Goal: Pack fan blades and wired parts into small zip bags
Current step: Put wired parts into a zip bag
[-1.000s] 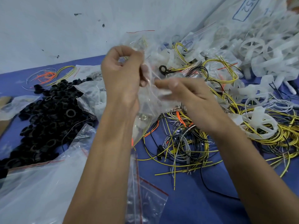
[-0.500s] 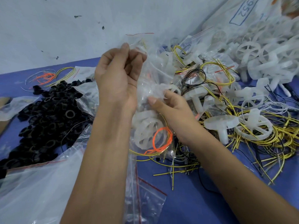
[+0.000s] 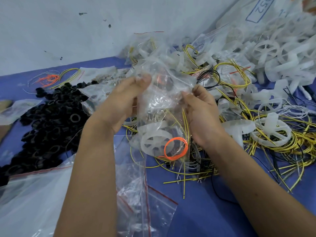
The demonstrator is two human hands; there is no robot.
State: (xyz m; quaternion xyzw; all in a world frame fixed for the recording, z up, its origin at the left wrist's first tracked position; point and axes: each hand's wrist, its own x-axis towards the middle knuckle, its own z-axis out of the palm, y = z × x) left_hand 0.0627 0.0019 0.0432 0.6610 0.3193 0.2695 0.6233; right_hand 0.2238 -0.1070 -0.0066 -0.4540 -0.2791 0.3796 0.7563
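Between my hands hangs a small clear zip bag (image 3: 164, 106). In its lower part lie a white fan blade (image 3: 153, 142), an orange wire coil (image 3: 176, 148) and yellow-black wires. My left hand (image 3: 123, 103) pinches the bag's upper left edge with fingers and thumb. My right hand (image 3: 203, 115) pinches the upper right edge. The bag's mouth is crumpled, and whether it is sealed cannot be told. Loose white fan blades (image 3: 271, 132) and tangled yellow wires (image 3: 299, 144) lie to the right on the blue table (image 3: 196, 211).
A heap of black rings (image 3: 49, 120) lies at the left. Empty zip bags with red strips (image 3: 145, 199) sit near my forearms, a big clear bag (image 3: 30, 199) at lower left. More packed bags and fan blades (image 3: 273, 48) pile up at the back right against a white wall.
Both hands have come down and apart. The left hand moved from the bag's top to its left edge; the right hand moved from the bag's side to its right edge. The bag now hangs lower.
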